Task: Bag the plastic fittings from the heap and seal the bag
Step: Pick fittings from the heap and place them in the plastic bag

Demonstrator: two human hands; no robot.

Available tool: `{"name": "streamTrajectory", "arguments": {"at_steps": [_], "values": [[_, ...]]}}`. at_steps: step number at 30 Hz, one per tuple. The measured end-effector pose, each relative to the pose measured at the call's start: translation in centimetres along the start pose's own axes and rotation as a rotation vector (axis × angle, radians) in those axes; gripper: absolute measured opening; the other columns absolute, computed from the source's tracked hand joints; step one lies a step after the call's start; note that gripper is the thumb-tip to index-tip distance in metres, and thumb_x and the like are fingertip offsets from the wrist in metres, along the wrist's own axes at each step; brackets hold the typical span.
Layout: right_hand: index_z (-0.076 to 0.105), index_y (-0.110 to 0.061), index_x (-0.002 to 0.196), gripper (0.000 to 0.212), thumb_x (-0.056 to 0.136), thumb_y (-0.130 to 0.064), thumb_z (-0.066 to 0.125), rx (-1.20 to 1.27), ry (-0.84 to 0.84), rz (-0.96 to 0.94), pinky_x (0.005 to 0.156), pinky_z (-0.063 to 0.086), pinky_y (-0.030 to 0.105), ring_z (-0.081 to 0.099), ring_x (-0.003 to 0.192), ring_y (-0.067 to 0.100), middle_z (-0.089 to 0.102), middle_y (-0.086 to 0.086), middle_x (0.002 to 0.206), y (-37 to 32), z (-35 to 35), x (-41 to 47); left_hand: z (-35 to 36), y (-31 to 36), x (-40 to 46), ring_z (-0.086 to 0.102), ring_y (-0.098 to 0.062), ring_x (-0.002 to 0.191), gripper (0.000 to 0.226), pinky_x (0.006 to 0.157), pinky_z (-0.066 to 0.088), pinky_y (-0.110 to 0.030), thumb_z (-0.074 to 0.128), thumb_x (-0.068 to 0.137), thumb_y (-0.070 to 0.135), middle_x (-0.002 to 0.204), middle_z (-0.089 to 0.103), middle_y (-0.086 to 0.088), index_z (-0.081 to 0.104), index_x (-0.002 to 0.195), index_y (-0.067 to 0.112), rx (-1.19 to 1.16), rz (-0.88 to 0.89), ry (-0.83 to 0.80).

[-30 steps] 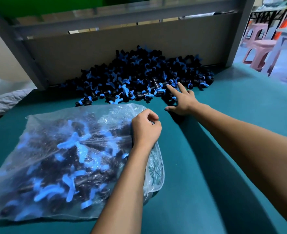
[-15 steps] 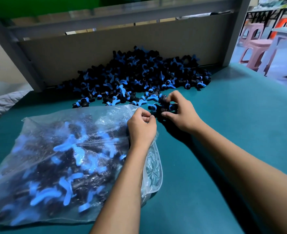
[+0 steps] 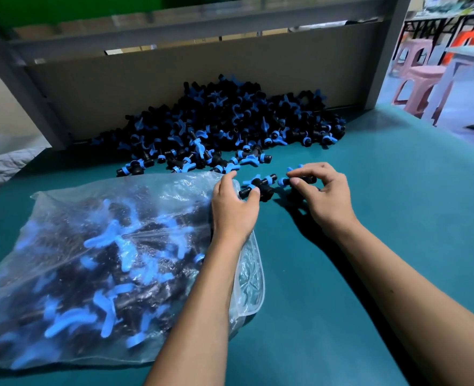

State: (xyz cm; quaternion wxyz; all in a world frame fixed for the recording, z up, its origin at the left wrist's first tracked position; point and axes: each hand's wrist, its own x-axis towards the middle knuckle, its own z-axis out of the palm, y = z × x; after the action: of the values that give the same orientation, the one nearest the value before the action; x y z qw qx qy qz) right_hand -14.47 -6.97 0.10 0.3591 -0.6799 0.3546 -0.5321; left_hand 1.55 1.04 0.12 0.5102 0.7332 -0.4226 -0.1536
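A clear plastic bag (image 3: 96, 263) lies on its side at the left of the teal surface (image 3: 397, 218), stuffed with black-and-blue plastic fittings, its mouth turned toward the right. The left hand (image 3: 234, 207) rests at that mouth, knuckles up; its fingers (image 3: 226, 178) are curled over the bag's upper edge, gripping the film, while the thumb tip touches a loose black tee fitting (image 3: 259, 186) that lies on the surface just beside the opening. Behind the bag and the hands, the heap of fittings (image 3: 230, 123) is banked against a grey-brown back panel (image 3: 146, 87), with a few strays spilling forward toward the bag. Right of the tee fitting, the right hand (image 3: 323, 196) hovers low over the surface, its fingers (image 3: 302, 169) bent and its thumb pinching a second fitting with blue caps (image 3: 297, 181). At the far right, beyond the surface's edge, stand pink plastic stools (image 3: 417, 79).
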Motion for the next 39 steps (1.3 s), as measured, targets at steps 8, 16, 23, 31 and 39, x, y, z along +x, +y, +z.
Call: {"name": "streamTrajectory", "arguments": {"at_steps": [8, 16, 23, 31, 39], "values": [[0.067, -0.011, 0.114, 0.042, 0.077, -0.003, 0.084, 0.298, 0.001, 0.158, 0.081, 0.055, 0.023, 0.069, 0.085, 0.012, 0.071, 0.004, 0.104, 0.0, 0.1, -0.1, 0.2, 0.1, -0.2, 0.071, -0.008, 0.081, 0.020, 0.075, 0.055, -0.030, 0.063, 0.093, 0.048, 0.079, 0.076, 0.009, 0.067, 0.093, 0.028, -0.226, 0.030, -0.055], [0.072, -0.002, 0.092, 0.024, 0.072, -0.004, 0.086, 0.392, -0.176, 0.243, 0.083, 0.060, 0.038, 0.072, 0.080, 0.022, 0.075, 0.016, 0.094, -0.4, 0.0, -0.4, -0.1, -0.3, 0.3, 0.069, -0.003, 0.074, 0.010, 0.072, 0.052, -0.019, 0.077, 0.092, 0.017, 0.077, 0.076, 0.010, 0.076, 0.083, 0.022, -0.349, 0.109, -0.116], [0.073, -0.011, 0.097, 0.022, 0.078, -0.006, 0.083, 0.408, -0.255, 0.236, 0.071, 0.057, 0.027, 0.068, 0.074, 0.019, 0.073, 0.008, 0.086, -0.3, 0.0, -0.1, -0.4, 0.0, 0.0, 0.071, -0.005, 0.078, 0.011, 0.072, 0.055, -0.017, 0.082, 0.086, 0.007, 0.086, 0.076, -0.003, 0.073, 0.089, 0.014, -0.477, 0.028, -0.130], [0.080, -0.018, 0.087, 0.005, 0.082, -0.019, 0.082, 0.555, -0.043, 0.378, 0.073, 0.052, 0.025, 0.064, 0.075, 0.015, 0.072, 0.004, 0.082, 0.4, -0.2, 0.1, -0.1, -0.1, 0.5, 0.067, -0.006, 0.077, 0.009, 0.073, 0.052, -0.016, 0.078, 0.090, 0.011, 0.085, 0.075, -0.001, 0.073, 0.090, 0.019, -0.577, -0.060, -0.049], [0.077, -0.008, 0.094, 0.015, 0.080, -0.010, 0.083, 0.360, -0.299, 0.212, 0.064, 0.057, 0.028, 0.070, 0.069, 0.020, 0.076, 0.015, 0.086, -0.3, 0.3, -0.4, -0.5, -0.1, 0.1, 0.072, -0.014, 0.089, 0.014, 0.083, 0.059, -0.025, 0.080, 0.087, 0.005, 0.095, 0.077, -0.009, 0.073, 0.094, 0.015, -0.495, 0.005, -0.190]]}}
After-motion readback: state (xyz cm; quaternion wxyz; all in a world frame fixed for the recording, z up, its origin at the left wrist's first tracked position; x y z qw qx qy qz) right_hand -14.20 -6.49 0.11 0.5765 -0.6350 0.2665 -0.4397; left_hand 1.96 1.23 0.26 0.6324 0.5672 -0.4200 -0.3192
